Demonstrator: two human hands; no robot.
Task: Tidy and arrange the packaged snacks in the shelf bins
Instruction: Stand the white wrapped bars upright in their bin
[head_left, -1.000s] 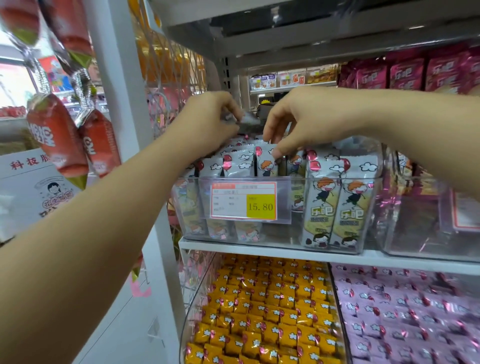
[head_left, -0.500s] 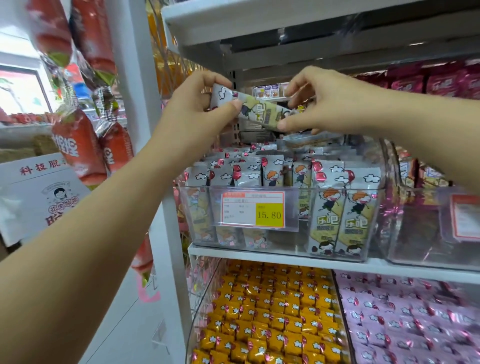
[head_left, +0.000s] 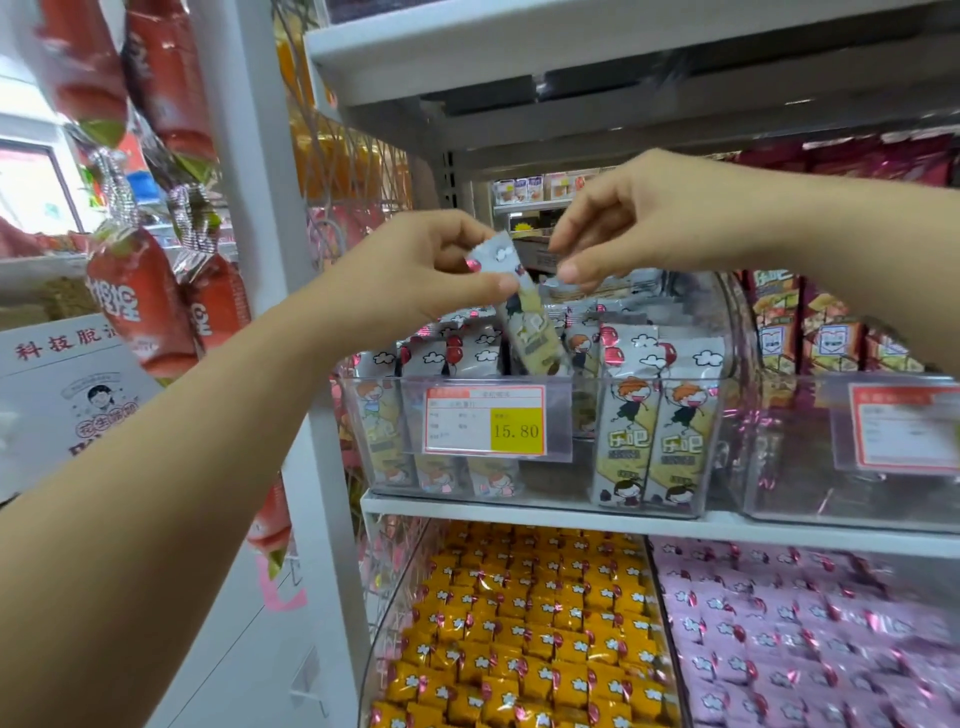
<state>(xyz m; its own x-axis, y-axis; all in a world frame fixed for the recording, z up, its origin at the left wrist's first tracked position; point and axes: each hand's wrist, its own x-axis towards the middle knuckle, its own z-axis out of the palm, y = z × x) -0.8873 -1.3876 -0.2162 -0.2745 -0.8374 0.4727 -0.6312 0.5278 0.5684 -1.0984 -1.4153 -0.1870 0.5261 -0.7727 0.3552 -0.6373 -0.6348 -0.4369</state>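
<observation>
White metal store shelf (head_left: 571, 512), lit from above, with clear hard-plastic bins along it. Left grip (head_left: 415, 275) pinches the top end of one snack packet (head_left: 535, 332) between thumb and curled fingers. The packet hangs tilted over the left clear bin (head_left: 576, 467), its lower end dipping in among the standing packets (head_left: 649, 431). It is a slim, flat pouch of glossy silver foil with a crimped top edge, printed with white clouds, a red balloon and a tan lower panel. Right grip (head_left: 639, 218) sits just beside the packet's top, fingers curled and thumb tip forward; cannot tell whether it holds anything. The standing packets are the same kind, upright in rows, with a cartoon figure with orange hair on the front. An orange-framed paper price tag (head_left: 485, 421) with a yellow block reading 15.80 sits in a clear holder on the bin front. On the level below lie small shiny yellow sweets (head_left: 519, 623) beside pink sweets (head_left: 805, 623), both in wrappers with twisted ends. Red foil packs (head_left: 135, 301) hang at the left.
</observation>
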